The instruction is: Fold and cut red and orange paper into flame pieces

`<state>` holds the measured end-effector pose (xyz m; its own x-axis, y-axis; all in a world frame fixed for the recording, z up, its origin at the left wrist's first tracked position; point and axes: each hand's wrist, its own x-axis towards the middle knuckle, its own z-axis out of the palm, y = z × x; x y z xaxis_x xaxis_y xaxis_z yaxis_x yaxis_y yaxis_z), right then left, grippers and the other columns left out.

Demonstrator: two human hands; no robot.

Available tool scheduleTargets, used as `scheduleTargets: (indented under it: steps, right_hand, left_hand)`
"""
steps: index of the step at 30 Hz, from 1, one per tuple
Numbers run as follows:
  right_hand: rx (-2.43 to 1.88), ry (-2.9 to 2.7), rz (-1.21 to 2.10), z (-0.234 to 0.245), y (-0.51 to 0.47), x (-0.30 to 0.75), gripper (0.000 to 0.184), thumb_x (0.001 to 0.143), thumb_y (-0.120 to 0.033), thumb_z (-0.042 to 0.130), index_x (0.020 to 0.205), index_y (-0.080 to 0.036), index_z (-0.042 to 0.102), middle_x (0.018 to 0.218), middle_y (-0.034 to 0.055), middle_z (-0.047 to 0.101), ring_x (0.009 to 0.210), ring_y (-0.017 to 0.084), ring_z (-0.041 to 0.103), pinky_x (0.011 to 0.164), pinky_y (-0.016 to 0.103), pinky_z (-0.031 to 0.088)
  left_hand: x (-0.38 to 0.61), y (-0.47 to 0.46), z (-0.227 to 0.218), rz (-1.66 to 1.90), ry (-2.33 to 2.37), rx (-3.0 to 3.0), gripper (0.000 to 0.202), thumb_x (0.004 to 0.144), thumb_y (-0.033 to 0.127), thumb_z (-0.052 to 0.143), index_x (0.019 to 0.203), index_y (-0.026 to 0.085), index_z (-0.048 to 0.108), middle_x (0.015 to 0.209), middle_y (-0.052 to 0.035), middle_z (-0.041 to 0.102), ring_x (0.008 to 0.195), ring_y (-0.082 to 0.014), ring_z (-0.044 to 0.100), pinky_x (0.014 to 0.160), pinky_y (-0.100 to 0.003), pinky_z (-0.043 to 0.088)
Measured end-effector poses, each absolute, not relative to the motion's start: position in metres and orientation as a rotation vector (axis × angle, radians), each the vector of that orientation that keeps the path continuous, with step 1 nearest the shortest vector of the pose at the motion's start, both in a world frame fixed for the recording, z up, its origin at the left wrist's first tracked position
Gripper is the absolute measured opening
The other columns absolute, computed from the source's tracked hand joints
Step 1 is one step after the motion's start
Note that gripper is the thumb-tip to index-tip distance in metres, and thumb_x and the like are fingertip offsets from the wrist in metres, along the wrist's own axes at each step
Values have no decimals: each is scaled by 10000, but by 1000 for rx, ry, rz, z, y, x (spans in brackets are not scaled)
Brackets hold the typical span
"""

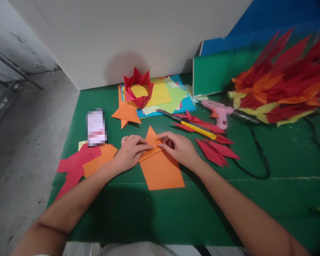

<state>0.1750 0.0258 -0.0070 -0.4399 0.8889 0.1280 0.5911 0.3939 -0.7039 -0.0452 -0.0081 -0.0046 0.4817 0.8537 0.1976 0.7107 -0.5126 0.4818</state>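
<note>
My left hand rests at the left edge of a partly folded piece of orange paper, its fingers bent together and pressing on the fold. On the paper's right side, my right hand pinches it between thumb and forefinger. The piece has a pointed top and a creased band across its lower edge. Beneath it lies a flat orange paper sheet. Just beyond my left hand are several folded orange triangles, and behind them stands a red folded-paper ring with pointed tips.
Left are a phone and red and orange paper pieces. A yellow utility knife lies over red folded points. A pink glue gun with a black cord sits near a large red paper-petal arrangement. Coloured sheets lie against the white panel.
</note>
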Motion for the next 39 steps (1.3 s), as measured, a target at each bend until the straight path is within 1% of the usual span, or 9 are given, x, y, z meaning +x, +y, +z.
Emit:
scheduleTargets:
  steps: [8,14,17,24,29,31,34,37,39]
  right_hand:
    - [-1278,-2186,762,-8,25,175,77,819,-273,598,834,-217,546,636,-24,592,544,124,504,515,243,308]
    - [-1281,-2220,723,-3,25,174,81,818,-269,588,790,-216,535,615,-25,578,533,125,490,514,244,294]
    - [-1279,-2246,704,-3,25,173,80,815,-255,591,780,-212,534,618,-24,571,541,125,486,521,245,292]
    - [-1263,-2258,690,-4,25,174,101,824,-252,585,749,-209,533,634,-15,553,563,131,476,534,251,297]
    - [-1250,-2248,703,-5,26,173,128,835,-262,574,724,-207,542,632,-6,548,577,139,477,538,258,302]
    - [-1249,-2232,725,-5,27,174,128,835,-262,572,722,-207,548,636,-4,553,582,141,477,541,260,306]
    - [-1249,-2176,846,-3,28,177,112,830,-261,576,734,-206,558,671,-3,587,584,134,484,550,259,322]
    - [-1229,-2119,994,-1,29,183,96,823,-271,582,754,-206,571,696,-7,608,577,125,489,550,253,342]
    - [-1211,-2112,1030,-2,29,186,88,817,-274,587,762,-206,579,688,-12,603,570,121,485,547,248,348]
  left_hand:
    - [-45,-9,-5,518,1308,2462,380,912,76,421,1086,302,671,1016,-28,612,1004,-186,522,850,-375,294]
    - [-45,-8,-2,526,1301,2455,302,939,139,432,1025,279,686,1011,-19,642,993,-186,528,869,-384,279]
    - [-45,-7,0,483,1286,2470,276,950,180,435,1040,274,678,1026,-19,638,1005,-192,522,885,-391,270]
    - [-44,-9,-1,406,1309,2547,373,961,148,367,1143,331,636,1018,-28,604,1003,-191,499,911,-406,264]
    - [-45,-10,-5,355,1310,2618,446,947,111,345,1185,382,607,1065,-32,574,1029,-198,477,957,-451,241]
    - [-46,-10,-5,328,1312,2634,473,943,97,337,1203,399,592,1074,-31,564,1043,-199,470,980,-466,225]
    - [-46,-11,-4,310,1312,2631,466,941,97,341,1210,383,591,1074,-37,555,1049,-204,471,997,-475,216]
    - [-46,-10,-4,302,1303,2616,439,952,121,337,1209,367,592,1072,-39,557,1049,-205,470,991,-462,233]
    - [-46,-10,-4,306,1294,2609,431,959,133,330,1212,368,588,1073,-38,559,1050,-203,468,976,-447,250]
